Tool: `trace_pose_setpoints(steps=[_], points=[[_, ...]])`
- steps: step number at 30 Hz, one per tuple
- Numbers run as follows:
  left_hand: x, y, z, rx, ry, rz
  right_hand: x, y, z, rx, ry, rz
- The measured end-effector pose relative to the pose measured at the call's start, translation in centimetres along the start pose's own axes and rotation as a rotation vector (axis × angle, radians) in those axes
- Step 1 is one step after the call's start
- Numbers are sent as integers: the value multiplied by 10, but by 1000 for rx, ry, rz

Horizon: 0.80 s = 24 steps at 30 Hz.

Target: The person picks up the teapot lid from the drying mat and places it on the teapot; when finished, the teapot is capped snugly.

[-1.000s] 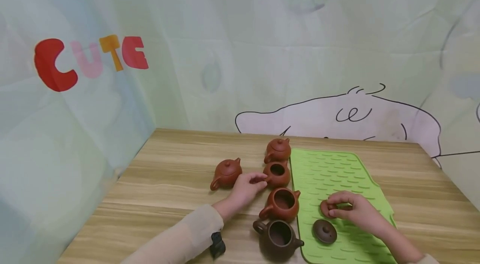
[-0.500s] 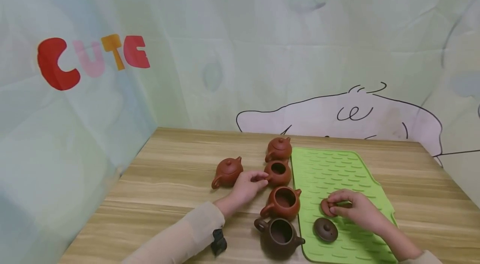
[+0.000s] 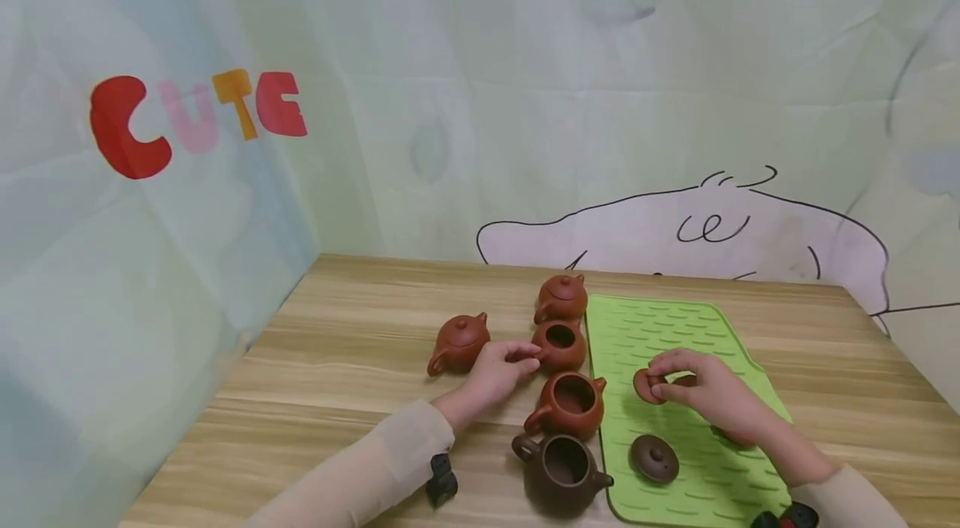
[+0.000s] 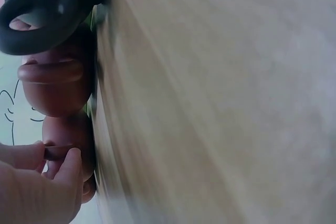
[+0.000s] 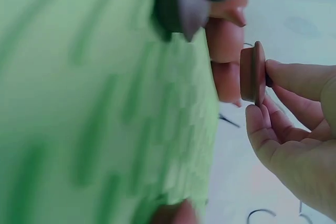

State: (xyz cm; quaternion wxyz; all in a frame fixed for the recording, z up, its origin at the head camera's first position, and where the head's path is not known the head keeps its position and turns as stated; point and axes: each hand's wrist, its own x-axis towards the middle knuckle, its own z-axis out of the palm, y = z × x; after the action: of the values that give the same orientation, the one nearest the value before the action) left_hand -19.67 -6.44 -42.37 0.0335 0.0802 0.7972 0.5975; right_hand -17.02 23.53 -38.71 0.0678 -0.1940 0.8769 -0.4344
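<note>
My left hand [image 3: 493, 374] pinches the handle of a lidless reddish-brown teapot [image 3: 567, 356]; in the left wrist view, thumb and finger meet on that handle [image 4: 56, 152]. My right hand [image 3: 712, 389] holds a reddish-brown teapot lid [image 5: 252, 74] by its knob, above the green mat [image 3: 622, 324]. The lid is tilted, its underside turned towards the teapots. Below it on the mat lies a dark brown lid [image 3: 654, 460]. Another reddish lid [image 3: 738, 438] shows partly behind my right wrist. Nearer me stand a lidless orange-brown teapot [image 3: 588, 414] and a lidless dark brown one [image 3: 551, 490].
A lidded teapot [image 3: 562, 300] stands at the far end of the row, right behind the held one. Another lidded teapot [image 3: 461, 343] sits left of the row, beside my left hand. The wooden table [image 3: 360, 303] ends at a printed cloth backdrop [image 3: 420, 203].
My right hand has lifted the reddish lid off the mat and carried it slightly away from me, uncovering another lid behind the wrist. The left hand stays at the teapot handle.
</note>
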Motion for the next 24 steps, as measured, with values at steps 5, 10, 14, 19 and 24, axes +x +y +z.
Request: trace_pose_setpoints(steps=[5, 10, 14, 19, 24], points=[[0, 0, 1, -19, -9, -10, 19, -15, -6, -36, 16, -52], [0, 2, 0, -9, -4, -17, 41, -29, -8, -54, 18, -96], [1, 4, -1, 4, -7, -16, 58, -37, -8, -58, 18, -96], [1, 3, -1, 31, -9, -7, 76, -44, 1, -48, 17, -126], [0, 3, -1, 3, -21, -18, 89, -47, 11, -58, 11, -140]])
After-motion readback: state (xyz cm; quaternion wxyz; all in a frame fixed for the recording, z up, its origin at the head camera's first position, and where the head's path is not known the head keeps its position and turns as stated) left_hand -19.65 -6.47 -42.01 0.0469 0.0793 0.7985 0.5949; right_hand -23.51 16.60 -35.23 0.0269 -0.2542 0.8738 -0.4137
